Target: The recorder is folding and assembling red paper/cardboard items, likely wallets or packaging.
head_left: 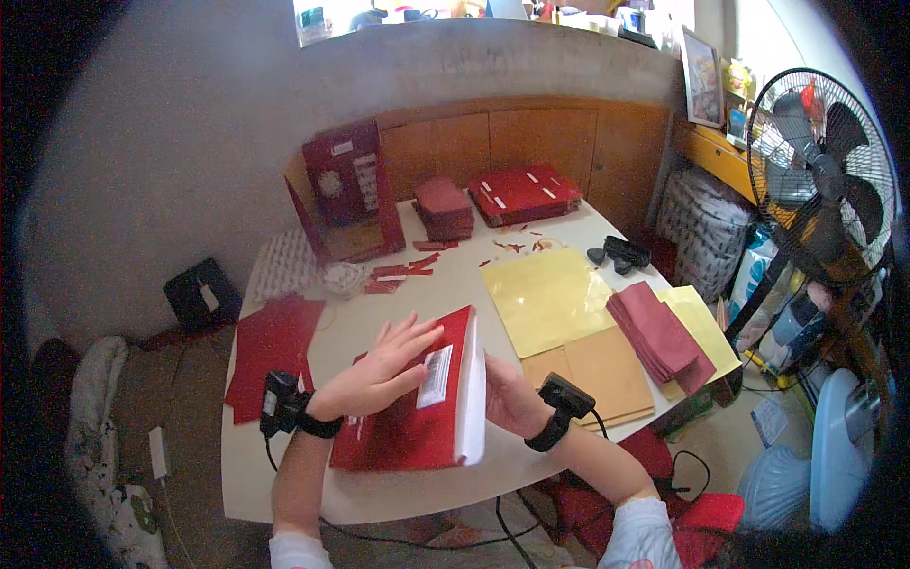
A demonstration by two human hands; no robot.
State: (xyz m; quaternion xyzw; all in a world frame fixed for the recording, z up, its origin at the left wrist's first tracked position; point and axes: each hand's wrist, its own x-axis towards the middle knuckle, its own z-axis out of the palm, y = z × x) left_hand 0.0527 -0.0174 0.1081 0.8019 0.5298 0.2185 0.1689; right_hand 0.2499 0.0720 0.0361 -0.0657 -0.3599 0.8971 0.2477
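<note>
A red folder-like packet (400, 429) with a white side and a white barcode label (435, 376) is tilted up over the near edge of the table. My left hand (387, 368) lies on its red face beside the label, fingers stretched out and apart. At its right side my right hand (517, 394) holds the packet by the white edge; most of those fingers are hidden behind it. Each wrist wears a black strapped device. Left of the packet lie flat red sheets (275, 346). To its right are a yellow sheet (540, 299) and tan boards (597, 379).
Dark red folded pieces (654, 332) lie at the table's right. Farther back stand a red stack with white labels (524, 194), a smaller maroon stack (443, 204) and an open red box (346, 190). Red scraps (403, 273) are scattered mid-table. A black fan (820, 175) stands right.
</note>
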